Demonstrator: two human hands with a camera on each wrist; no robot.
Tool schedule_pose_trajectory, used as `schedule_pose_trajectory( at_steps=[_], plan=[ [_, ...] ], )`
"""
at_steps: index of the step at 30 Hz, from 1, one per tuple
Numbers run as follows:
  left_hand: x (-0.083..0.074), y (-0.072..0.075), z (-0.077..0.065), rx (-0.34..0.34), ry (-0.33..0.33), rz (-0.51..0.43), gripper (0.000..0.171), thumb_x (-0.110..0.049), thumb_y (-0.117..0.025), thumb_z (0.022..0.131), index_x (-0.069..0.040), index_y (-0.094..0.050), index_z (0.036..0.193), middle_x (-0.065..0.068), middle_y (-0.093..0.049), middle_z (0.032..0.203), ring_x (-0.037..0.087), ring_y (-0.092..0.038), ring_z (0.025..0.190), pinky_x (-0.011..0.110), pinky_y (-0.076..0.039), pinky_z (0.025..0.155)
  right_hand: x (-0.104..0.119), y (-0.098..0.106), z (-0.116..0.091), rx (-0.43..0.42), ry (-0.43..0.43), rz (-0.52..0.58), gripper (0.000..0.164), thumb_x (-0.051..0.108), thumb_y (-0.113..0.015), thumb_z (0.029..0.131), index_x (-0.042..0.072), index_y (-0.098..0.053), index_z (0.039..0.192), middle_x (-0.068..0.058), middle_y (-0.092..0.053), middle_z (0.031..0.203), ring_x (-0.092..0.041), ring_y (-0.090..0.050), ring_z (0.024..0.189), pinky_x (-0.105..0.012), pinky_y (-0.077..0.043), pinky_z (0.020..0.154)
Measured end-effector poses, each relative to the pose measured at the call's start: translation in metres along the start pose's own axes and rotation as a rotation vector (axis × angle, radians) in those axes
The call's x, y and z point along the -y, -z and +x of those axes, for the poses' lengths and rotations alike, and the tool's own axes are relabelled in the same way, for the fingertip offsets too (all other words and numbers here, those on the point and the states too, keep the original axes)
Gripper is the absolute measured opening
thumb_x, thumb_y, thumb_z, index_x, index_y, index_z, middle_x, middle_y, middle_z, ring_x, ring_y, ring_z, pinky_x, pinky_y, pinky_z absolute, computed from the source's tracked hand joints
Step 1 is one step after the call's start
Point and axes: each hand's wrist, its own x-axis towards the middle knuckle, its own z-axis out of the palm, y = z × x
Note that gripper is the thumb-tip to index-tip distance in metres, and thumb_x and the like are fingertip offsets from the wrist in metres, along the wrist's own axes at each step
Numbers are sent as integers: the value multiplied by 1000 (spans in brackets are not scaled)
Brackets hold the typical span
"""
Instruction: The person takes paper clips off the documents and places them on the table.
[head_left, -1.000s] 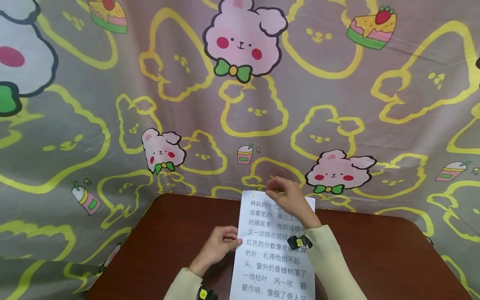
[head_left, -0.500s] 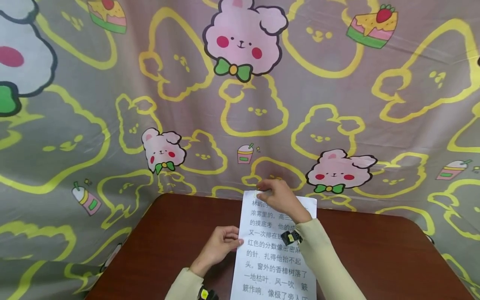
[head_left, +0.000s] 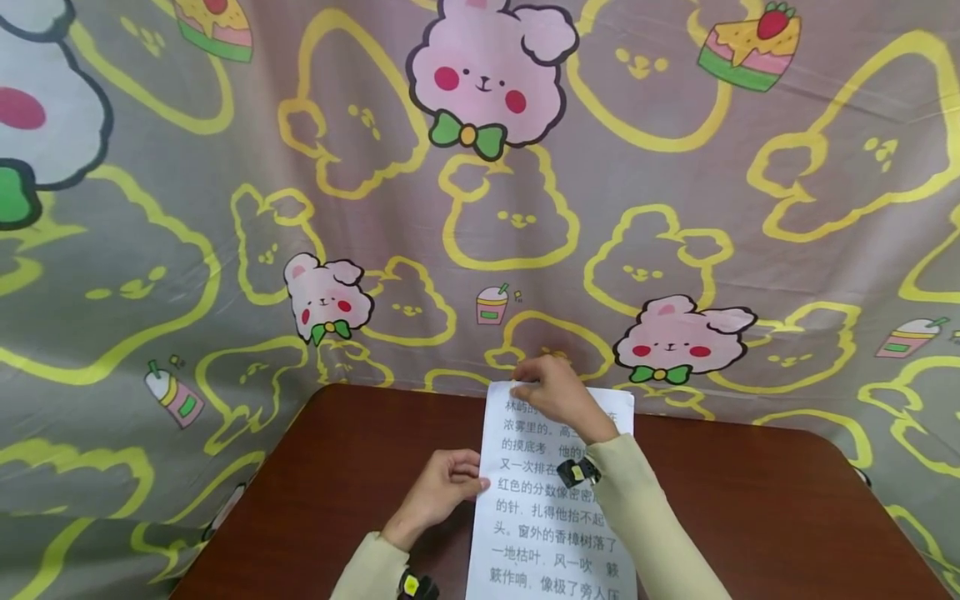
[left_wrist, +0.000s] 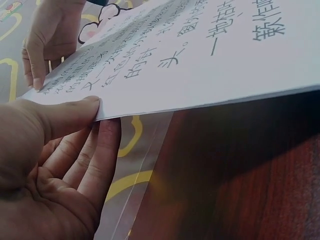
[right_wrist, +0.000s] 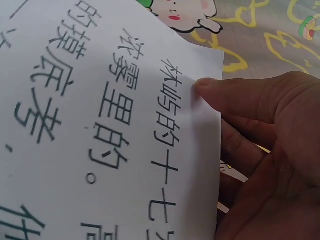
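Printed sheets of paper (head_left: 543, 542), covered in large Chinese characters, are held up over the table. My left hand (head_left: 438, 492) pinches their left edge, with the thumb (left_wrist: 75, 112) on top and the fingers underneath. At the top edge, near the left corner, my right hand (head_left: 555, 387) pinches the sheets. Its thumb (right_wrist: 220, 95) presses on the printed face beside the first line, and the other fingers are behind. The pale paper clip seen earlier at this edge is hidden now. A layered edge shows along the paper's side in the left wrist view.
A dark red-brown table (head_left: 360, 450) lies below the paper. Behind and around it hangs a grey cloth (head_left: 420, 225) printed with rabbits, cakes and drinks. The right sleeve (head_left: 652, 517) crosses over the paper's right side.
My right hand has moved left along the top edge to where the paper clip showed, covering it. My left hand keeps its hold, and the paper has barely shifted.
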Motion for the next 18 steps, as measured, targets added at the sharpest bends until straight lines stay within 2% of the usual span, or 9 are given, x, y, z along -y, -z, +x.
schedule_pose_trajectory(
  at_steps=[8,18],
  plan=[
    [0,0,0,-4,14,-1,24,3,-71,93,13,-68,115,27,-75,102,9,-72,82,23,-62,76,-3,-1,2,3,13,9,13,11,-75,94,7,-78,107,-8,-79,103,-22,-72,96,-46,-57,93],
    [2,-2,3,-15,27,18,25,2,-72,92,11,-69,115,24,-75,101,13,-73,83,23,-62,74,-6,2,1,25,36,85,10,7,-75,93,10,-77,102,-6,-78,96,-17,-68,85,-40,-56,85]
  ],
)
